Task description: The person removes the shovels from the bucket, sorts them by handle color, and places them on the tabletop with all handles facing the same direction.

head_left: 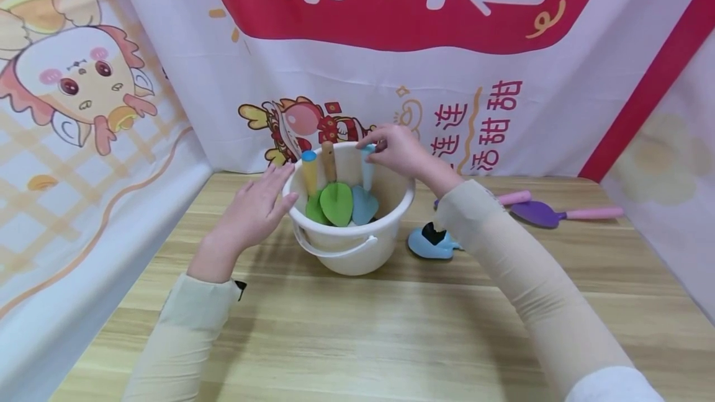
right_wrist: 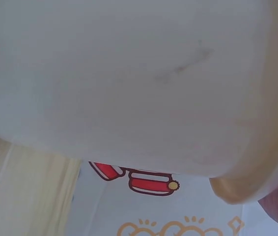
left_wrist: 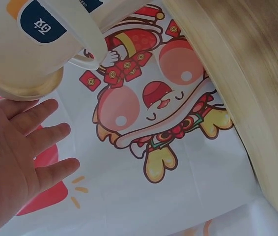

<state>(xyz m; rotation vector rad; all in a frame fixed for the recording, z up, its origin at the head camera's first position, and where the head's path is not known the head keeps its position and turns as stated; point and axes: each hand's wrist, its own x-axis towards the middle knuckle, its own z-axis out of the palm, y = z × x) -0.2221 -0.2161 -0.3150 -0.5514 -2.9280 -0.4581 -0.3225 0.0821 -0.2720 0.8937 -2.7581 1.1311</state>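
Observation:
A white bucket (head_left: 349, 259) stands upright on the table, its handle hanging at the front. Inside lean two green-bladed trowels, one with a yellow handle (head_left: 310, 175), the other with a wooden handle (head_left: 329, 163), and a light blue trowel (head_left: 364, 203). My left hand (head_left: 251, 209) rests at the bucket's left rim with fingers extended, spread in the left wrist view. Over the right rim, my right hand (head_left: 399, 151) pinches the top of the light blue trowel's handle. The right wrist view mostly holds the bucket's outer wall (right_wrist: 129, 88); only a sliver of the hand shows.
Right of the bucket lies a light blue tool (head_left: 430, 244) with a black patch, close under the right forearm. Further right is a purple trowel (head_left: 539, 214) with a pink handle; another pink handle (head_left: 515, 197) is partly hidden by the sleeve. A printed cloth (head_left: 335, 73) hangs behind.

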